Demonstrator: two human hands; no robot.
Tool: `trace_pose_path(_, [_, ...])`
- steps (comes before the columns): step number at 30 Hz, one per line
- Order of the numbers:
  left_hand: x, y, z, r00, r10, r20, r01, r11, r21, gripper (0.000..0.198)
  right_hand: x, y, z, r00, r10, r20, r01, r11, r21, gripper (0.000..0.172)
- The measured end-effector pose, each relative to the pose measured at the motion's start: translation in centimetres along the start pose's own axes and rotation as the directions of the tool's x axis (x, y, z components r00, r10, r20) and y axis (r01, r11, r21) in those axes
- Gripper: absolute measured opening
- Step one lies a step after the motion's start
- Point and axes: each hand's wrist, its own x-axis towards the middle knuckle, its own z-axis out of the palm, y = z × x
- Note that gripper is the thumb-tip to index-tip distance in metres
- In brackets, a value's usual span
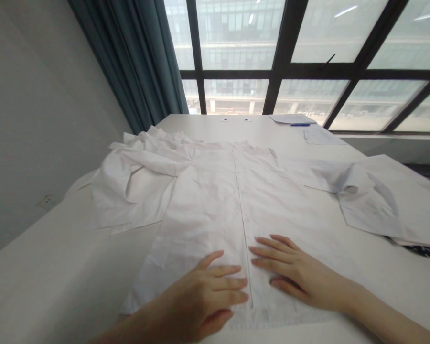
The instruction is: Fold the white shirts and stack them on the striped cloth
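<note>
A white button-up shirt (215, 200) lies spread front-up on a white table (57, 267), its button placket running down the middle. My left hand (208, 296) rests flat on the shirt's lower left panel, fingers stretched toward the placket. My right hand (294, 274) lies flat on the lower right panel, fingers pointing left, nearly meeting the left hand's fingertips. Both hands are open and hold nothing. The shirt's left sleeve (136, 177) is bunched up; the right sleeve (344, 184) stretches out to the right.
Papers (322, 136) and a blue pen (300, 124) lie at the table's far end by a large window. More white fabric or paper (408, 200) lies at the right, over something dark (426, 251). A dark curtain (136, 62) hangs at the left.
</note>
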Motion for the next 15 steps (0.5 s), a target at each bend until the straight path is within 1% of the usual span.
trace_pose_path(3, [0.0,0.0,-0.1,0.999,0.025,0.022,-0.025,1.000,0.007,0.031,0.1,0.0,-0.1,0.999,-0.017,0.047,0.018,1.000,-0.021,0.044])
trace_pose_path(7, [-0.1,0.1,0.0,0.999,0.038,0.030,-0.038,0.999,0.002,0.027,0.3,-0.7,-1.0,0.994,-0.059,0.096,0.058,0.998,0.014,0.039])
trace_pose_path(12, [-0.3,0.1,0.1,0.998,0.039,0.058,-0.039,0.999,0.005,0.028,0.1,-1.0,-1.6,0.991,-0.115,0.062,0.109,0.989,0.099,0.038])
trace_pose_path(15, [-0.3,0.1,0.3,0.994,0.034,0.099,-0.036,0.999,0.023,0.035,0.1,-0.7,-1.1,0.994,-0.113,-0.006,0.113,0.989,0.091,0.039])
